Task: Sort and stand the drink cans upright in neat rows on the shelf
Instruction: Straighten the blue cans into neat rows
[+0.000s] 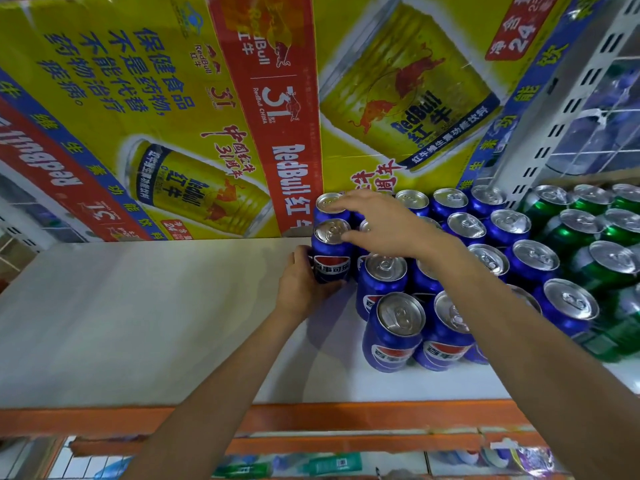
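Left hand (304, 282) was wrapped round the side of the blue can (330, 261) at the left end of the block, fingers on its left side, thumb low at the front. The can stood upright on the shelf (138, 306), label facing out, touching the can behind it. My read: it was being squared into line with that column.

Right hand (381, 223) held nothing. It was flat, fingers straight and loosely spread over the lids of the back-left cans, thumb near the rim of the gripped can. Couldn't tell if it pressed on the lids or sat just above them. It probably acted as a stop so the neighbours didn't tip or slide while the left hand nudged.

The other blue cans (535, 258) were all upright and packed touching, back rows fairly straight. The front two sat slightly off the line, so tidying wasn't finished there.

Green cans (588, 237) stood just right of the blue ones, so the colour sorting looked done. The yellow carton (207, 116) stood behind the left part of the block and served as a backstop.

Risk: the cans are tall and slick, so a hard side push could topple a row.
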`<state>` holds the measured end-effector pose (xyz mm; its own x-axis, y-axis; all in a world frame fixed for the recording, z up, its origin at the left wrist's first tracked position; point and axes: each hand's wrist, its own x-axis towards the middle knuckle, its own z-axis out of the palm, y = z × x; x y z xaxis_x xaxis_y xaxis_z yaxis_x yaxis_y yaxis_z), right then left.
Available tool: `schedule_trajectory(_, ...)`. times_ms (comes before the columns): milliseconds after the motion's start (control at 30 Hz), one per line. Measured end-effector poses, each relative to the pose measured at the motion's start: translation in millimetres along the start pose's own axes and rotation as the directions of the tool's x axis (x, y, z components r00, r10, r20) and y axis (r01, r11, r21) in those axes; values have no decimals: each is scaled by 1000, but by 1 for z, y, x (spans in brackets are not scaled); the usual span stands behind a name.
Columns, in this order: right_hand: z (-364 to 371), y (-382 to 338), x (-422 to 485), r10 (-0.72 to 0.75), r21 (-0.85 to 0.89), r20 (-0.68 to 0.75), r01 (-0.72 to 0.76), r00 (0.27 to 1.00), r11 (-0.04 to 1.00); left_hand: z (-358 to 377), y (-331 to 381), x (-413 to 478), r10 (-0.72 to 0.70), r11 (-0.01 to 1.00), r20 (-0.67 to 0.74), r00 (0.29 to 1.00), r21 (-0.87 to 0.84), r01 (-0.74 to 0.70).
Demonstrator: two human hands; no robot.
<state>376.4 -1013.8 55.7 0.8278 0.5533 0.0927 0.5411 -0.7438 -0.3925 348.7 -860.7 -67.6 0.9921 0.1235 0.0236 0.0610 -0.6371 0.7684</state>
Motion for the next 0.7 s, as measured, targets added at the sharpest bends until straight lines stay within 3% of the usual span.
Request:
schedule_trajectory(67,-15,12,-15,22,40,-79,-18,997,999,-9,4,1,-25,999,47,999,29,24)
schedule_trajectory(100,-23,22,-25,41,39,-119,-37,992,999,-15,9,2,-33,999,41,999,-35,35)
schedule_trajectory(167,-39,46,-45,124,14,-193,-124,973,992,-28,23,6,-97,937,-29,995,-341,82)
schedule_trajectory(233,-51,71,-64,238,36,-273,-238,932,971,-38,39,14,-205,840,-116,972,-530,114)
schedule_trajectory(333,-61,105,-86,397,108,-337,-384,854,917,-37,62,33,-265,835,-113,958,-524,168)
schedule_trajectory(500,-53,152,-103,638,366,-166,-554,752,748,-12,70,46,-278,849,-95,956,-490,198)
schedule_trajectory(600,-50,164,-102,646,581,-29,-513,762,632,-2,65,48,-307,823,-83,948,-524,220)
schedule_trajectory(700,-48,176,-99,641,640,81,-533,763,553,0,66,50,-327,779,-35,944,-576,248)
